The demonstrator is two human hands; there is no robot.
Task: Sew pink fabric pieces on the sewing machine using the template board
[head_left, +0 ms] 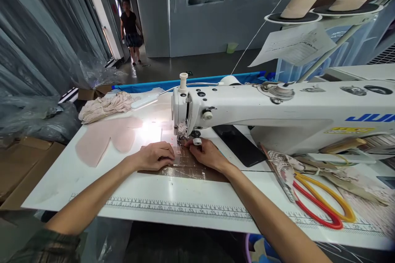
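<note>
A white sewing machine (234, 104) stands on the table, its needle and presser foot (180, 139) lit by a lamp. My left hand (156, 156) rests palm down on the machine bed, left of the foot, with bent fingers and nothing visible in them. Close to the right of the foot is my right hand (205, 154), its thumb and fingertips drawn together; whatever they may hold is hidden. Under both hands lies a shiny brown plate (185, 168). Pale pink cut fabric pieces (98, 137) lie flat to the left.
Bundled lace (106, 107) sits at the back left. A black phone (239, 146) lies under the machine arm. Scissors (321, 201) with red and yellow handles are at the right, near lace scraps. A printed ruler (185, 209) runs along the front edge. A person (131, 28) stands near the doorway.
</note>
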